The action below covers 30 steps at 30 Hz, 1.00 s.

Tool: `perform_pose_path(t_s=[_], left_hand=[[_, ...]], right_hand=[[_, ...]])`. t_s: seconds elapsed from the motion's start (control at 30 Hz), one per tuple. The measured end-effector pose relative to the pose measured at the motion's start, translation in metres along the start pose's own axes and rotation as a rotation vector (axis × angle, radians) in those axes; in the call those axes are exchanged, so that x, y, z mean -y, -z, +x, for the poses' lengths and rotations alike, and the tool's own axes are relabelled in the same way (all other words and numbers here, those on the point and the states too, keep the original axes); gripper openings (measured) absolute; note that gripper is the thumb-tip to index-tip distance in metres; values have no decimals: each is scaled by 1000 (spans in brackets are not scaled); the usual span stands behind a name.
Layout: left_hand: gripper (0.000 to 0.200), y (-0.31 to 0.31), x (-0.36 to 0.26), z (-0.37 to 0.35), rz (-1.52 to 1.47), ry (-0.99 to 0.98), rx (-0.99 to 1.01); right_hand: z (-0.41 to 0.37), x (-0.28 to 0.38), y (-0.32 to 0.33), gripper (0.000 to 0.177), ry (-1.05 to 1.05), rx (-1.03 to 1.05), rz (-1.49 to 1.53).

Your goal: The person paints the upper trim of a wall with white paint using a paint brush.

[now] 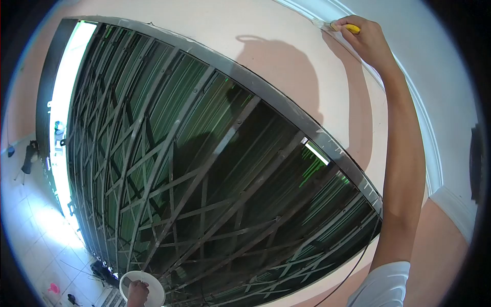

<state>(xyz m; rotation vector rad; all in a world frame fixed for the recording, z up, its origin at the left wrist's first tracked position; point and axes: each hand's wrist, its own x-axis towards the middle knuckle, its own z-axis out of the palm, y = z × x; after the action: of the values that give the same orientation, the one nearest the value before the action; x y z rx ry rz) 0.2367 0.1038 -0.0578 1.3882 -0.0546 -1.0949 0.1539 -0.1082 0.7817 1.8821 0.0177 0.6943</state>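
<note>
High on the wall, my right hand [364, 38] is closed around a paintbrush [352, 28] with a yellow handle. Its pale bristles point left and touch or nearly touch the lower edge of the white ceiling molding [302, 7], where it meets the peach wall [286, 43]. At the bottom of the view, my left hand [138, 293] grips a round white container [157, 287] near its close side. What is inside the container cannot be made out.
A folding metal gate [204, 169] with dark green slats fills the middle, set in a grey frame [276, 100]. Bright light enters through an opening [71, 77] at left. Below lies a tiled floor [46, 245] with a pink item [54, 288]. A dark cable [358, 261] hangs at lower right.
</note>
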Motion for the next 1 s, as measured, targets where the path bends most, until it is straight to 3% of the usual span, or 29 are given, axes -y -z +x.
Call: perform_pose_path(t_s=[0.2,0.3,0.43,0.5,0.6,0.7,0.9,1.0], left_hand=[[20,42,104,93,742,-696,284],[19,-1,-21,-18,175,-16,-3],[21,3,-1,-3,29,23,-5],[22,11,-5,-1,51,45,67],[19,43,63,54,939,-487,241],[15,7,-18,-25,-108,101,-110],[9,56,77,57,1510,-973,150],[8,9,-4,-8,-213,180,-107]], right_hand=[[-19,8,36,20,-104,100,-89],[-10,13,35,20,-56,24,-18],[19,22,7,21,134,-117,101],[33,38,-1,18,47,-123,64],[37,22,-12,19,78,-92,12],[25,7,-12,20,112,-30,-31],[-18,1,9,18,94,4,-87],[-38,5,30,16,44,21,-110]])
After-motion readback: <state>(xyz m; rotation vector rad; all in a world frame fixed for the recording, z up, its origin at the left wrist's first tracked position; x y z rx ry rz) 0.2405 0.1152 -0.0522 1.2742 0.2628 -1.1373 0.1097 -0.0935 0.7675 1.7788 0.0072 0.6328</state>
